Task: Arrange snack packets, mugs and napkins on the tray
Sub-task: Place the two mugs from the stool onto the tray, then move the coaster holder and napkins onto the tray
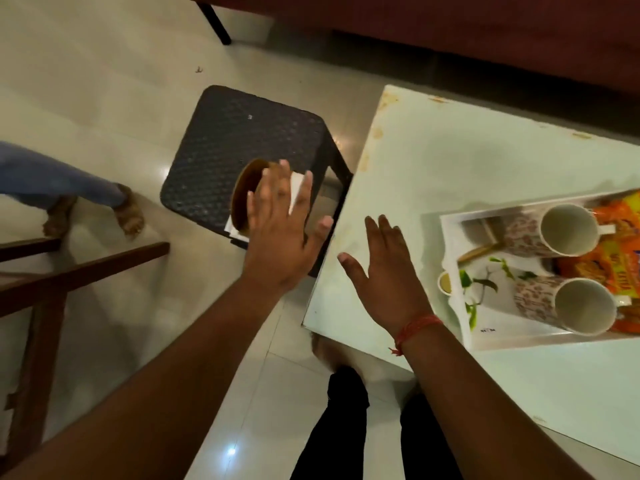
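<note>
While two mugs (568,230) stand on the tray (450,220), both hands (left hand (277,237), right hand (388,271)) hover spread, empty.

Both bare forearms reach forward from the bottom edge, backs of the hands up. The left hand (278,233) is flat with fingers straight and spread — the right hand (388,271) likewise, thumb out, a red thread round its wrist.

The floor (104,98) is glossy, smooth tile, the stool (239,140) at centre has a matt, woven-textured dark plastic top, the table (485,168) at right is smooth and glossy with chipped edges, and the mugs (568,230) appear glazed ceramic beside glossy snack packets (609,268).
</note>
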